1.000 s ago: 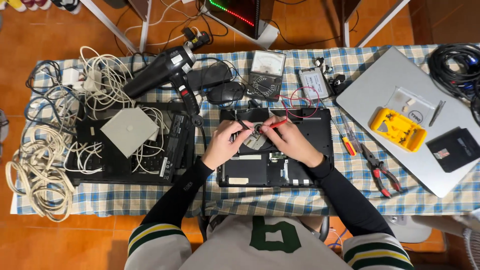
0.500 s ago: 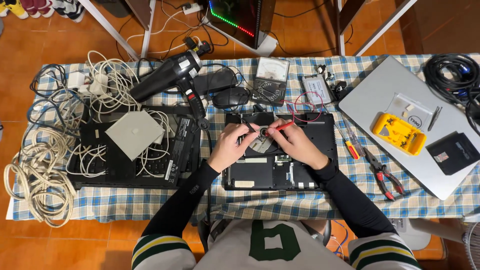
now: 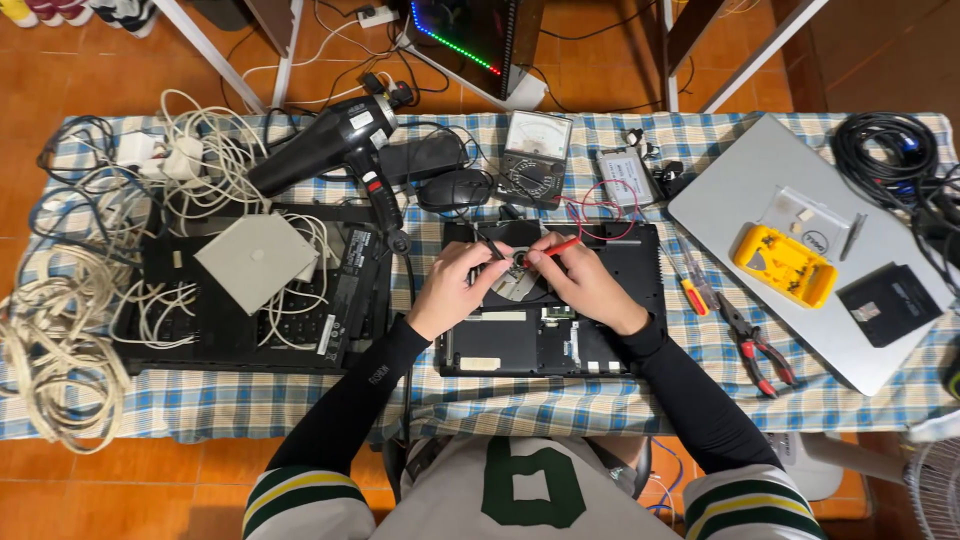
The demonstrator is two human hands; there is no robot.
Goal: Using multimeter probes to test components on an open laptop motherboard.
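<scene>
My right hand [image 3: 590, 290] pinches a red probe [image 3: 562, 245], my left hand [image 3: 450, 290] a black probe [image 3: 492, 247]; both tips meet over the fan [image 3: 515, 280] inside the opened laptop [image 3: 620, 345]. Light, slippery, fragile: I'd grip the probes mid-shaft.

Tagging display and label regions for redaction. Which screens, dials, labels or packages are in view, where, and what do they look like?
Analog meter: top centre of the table, black body, pale dial face.
Hair dryer label: small white patch on the black barrel, upper left.
Clear packet: right of the meter, rectangular, greyish.
Yellow case: on the silver laptop lid, right side.
Black square case: far right, small pale label.
</scene>
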